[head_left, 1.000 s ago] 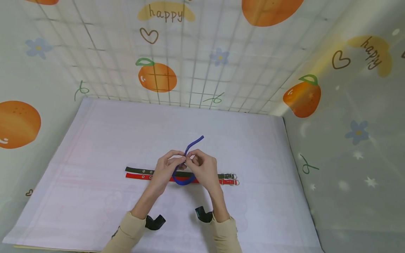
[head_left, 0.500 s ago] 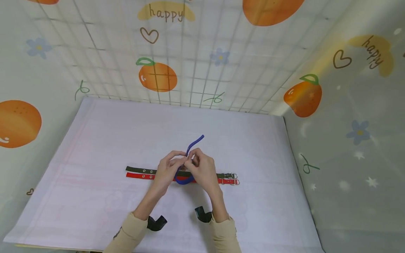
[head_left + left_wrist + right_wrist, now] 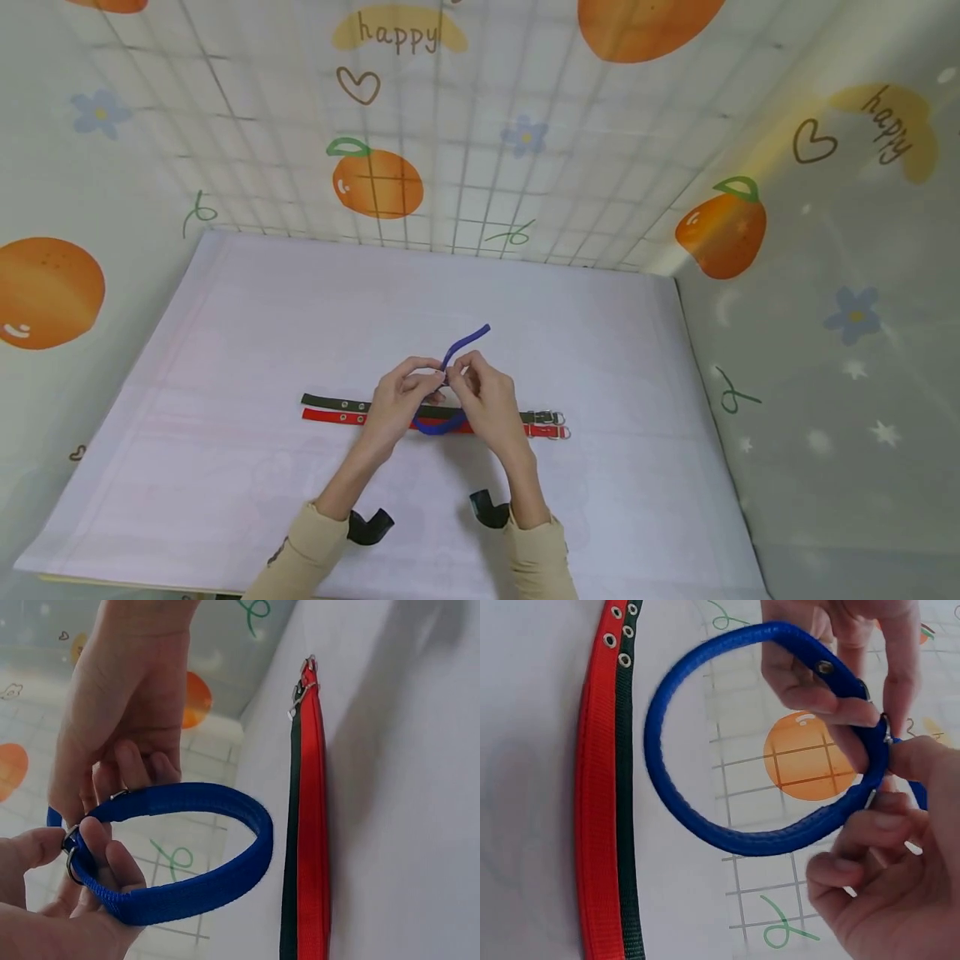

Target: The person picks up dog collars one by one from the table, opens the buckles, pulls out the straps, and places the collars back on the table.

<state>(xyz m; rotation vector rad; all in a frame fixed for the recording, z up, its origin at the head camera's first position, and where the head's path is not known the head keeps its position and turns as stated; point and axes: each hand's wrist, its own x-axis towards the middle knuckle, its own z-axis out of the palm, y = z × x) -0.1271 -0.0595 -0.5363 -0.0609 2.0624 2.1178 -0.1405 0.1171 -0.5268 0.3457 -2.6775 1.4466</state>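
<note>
A blue dog collar, bent into a loop, is held above the table between both hands. Its strap end points up and away past the fingers. My left hand pinches it near the metal buckle. On the other side my right hand grips the collar at the same joint, thumb against the metal in the right wrist view. An eyelet shows on the blue strap. Below, a red collar and a dark green collar lie side by side, partly hidden by the hands.
A white sheet covers the table. Curtains printed with oranges stand behind it and at both sides. Black angled pieces stick out by both wrists.
My right hand has shifted slightly to the right, its thumb now a little apart from the left thumb. The blue strap end has moved slightly right. The red and green collars stay put.
</note>
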